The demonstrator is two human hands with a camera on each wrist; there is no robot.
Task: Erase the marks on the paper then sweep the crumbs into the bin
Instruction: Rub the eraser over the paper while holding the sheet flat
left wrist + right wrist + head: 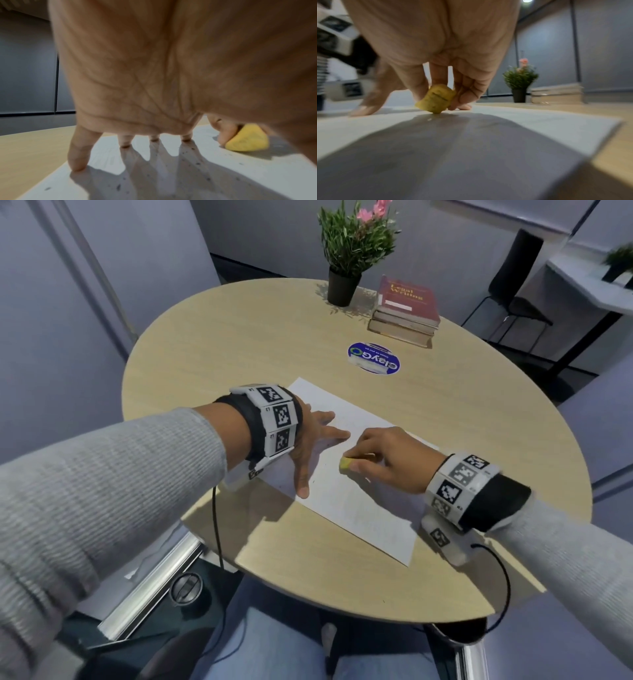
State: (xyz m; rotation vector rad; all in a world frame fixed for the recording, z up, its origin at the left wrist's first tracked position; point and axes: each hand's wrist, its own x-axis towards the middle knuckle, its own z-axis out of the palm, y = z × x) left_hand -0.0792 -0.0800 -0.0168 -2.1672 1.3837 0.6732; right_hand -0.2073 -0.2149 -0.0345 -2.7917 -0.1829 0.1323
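Two hands on white paper sheet (363,501) atop round light-wood table (239,337). Right hand (387,460) pinches worn yellow eraser (346,464), tip touching paper. Just left of pinch, left hand (308,436) spread flat, fingertips (77,162) pressing sheet. Dark crumbs (197,163) scattered under left palm. Beyond pinch: black-potted green plant (346,251), stacked books (404,309), round blue sticker (374,358).

A round wooden table (212,344) carries a white paper (363,508) near its front edge, a blue sticker (374,358), a potted plant (342,287) and stacked books (406,313).
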